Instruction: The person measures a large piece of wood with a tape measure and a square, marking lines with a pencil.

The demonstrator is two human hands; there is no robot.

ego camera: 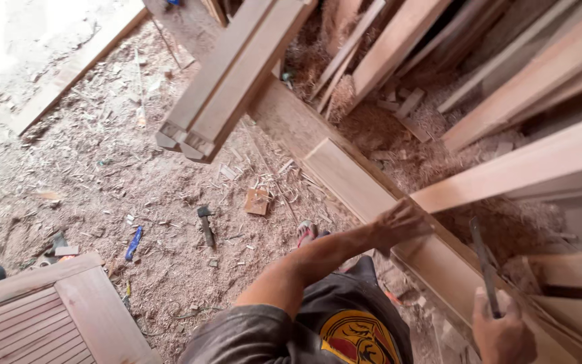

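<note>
Nearest the camera, at the lower right of the frame, the right hand [503, 330] was clenched around a slim metal chisel [485, 266], its blade pointing up toward a pale plank [520, 168]. The left hand [399, 226], at centre right, lay spread on the long wooden frame [345, 178], fingers loose, steadying it. By the look of it the joint was only partly fitted: shavings littered the floor [102, 175], and a hammer [205, 226] lay unused at centre.
</note>
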